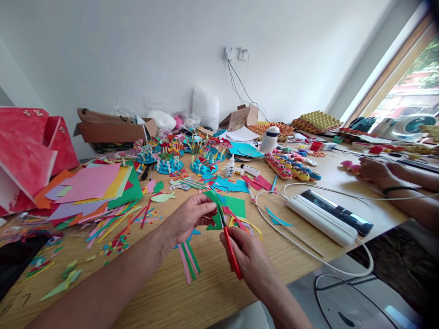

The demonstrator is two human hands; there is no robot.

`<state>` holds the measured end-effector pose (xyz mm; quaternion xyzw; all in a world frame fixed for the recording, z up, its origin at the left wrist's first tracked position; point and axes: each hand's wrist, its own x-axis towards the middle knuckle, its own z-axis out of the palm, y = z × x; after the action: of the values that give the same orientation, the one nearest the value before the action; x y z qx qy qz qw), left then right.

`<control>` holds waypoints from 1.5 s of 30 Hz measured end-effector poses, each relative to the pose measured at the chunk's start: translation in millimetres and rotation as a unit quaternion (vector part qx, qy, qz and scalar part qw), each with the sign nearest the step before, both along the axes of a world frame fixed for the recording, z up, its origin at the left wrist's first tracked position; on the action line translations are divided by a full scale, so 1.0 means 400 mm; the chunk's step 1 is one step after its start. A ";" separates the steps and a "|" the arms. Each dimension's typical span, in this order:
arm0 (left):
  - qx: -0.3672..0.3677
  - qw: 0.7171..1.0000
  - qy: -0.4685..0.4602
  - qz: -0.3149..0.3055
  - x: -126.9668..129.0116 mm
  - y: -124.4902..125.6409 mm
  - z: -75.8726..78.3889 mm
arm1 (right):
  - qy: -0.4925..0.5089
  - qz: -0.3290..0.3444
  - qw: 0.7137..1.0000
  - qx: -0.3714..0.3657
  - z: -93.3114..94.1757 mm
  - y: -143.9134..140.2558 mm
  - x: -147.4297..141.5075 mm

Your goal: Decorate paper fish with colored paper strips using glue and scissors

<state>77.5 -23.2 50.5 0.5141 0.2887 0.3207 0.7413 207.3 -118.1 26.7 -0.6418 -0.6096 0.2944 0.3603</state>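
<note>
At the near table edge (212, 292): right hand (248, 256) closed around red-handled scissors (230, 249), blades angled up and away into a piece of green paper (215, 208). Just left of it: left hand (190, 214), fingers pinched together on the paper's left edge, lifting the sheet clear of the tabletop, probably so the blades can pass beneath and bite cleanly. Below the hands: loose strips (188, 262) in pink and green, lying flat on the wood. Further left: scattered offcuts (116, 244) and a fanned stack of coloured sheets (92, 187), within reach of the left arm. Right of centre: a white oblong device (325, 219) with a white cable (343, 269) looping off the table edge. Mid-table: a cut-out fish (163, 197), blue scraps (229, 185), a small glue bottle (230, 167), and a row of painted figures (291, 167). Behind these: finished blue-based models (178, 155), grouped away from the cutting area, presumably to stay undamaged. At far right: another person's hands (373, 171), apart from the scissors work. Against the wall: a cardboard box (113, 132), egg trays (318, 119), a red structure (27, 151) at far left.
</note>
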 end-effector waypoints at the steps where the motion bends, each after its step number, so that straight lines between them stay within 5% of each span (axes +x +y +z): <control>1: -0.001 1.000 0.001 -0.003 0.000 -0.001 0.000 | 0.002 0.000 1.000 0.000 0.000 0.001 0.000; 45: -0.054 0.995 0.009 -0.085 0.004 -0.014 -0.001 | 0.018 0.007 1.000 0.006 0.001 0.004 0.004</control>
<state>79.0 -28.6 50.0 0.4989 0.2671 0.2361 0.7900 208.9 -116.7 27.1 -0.6298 -0.6095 0.3045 0.3730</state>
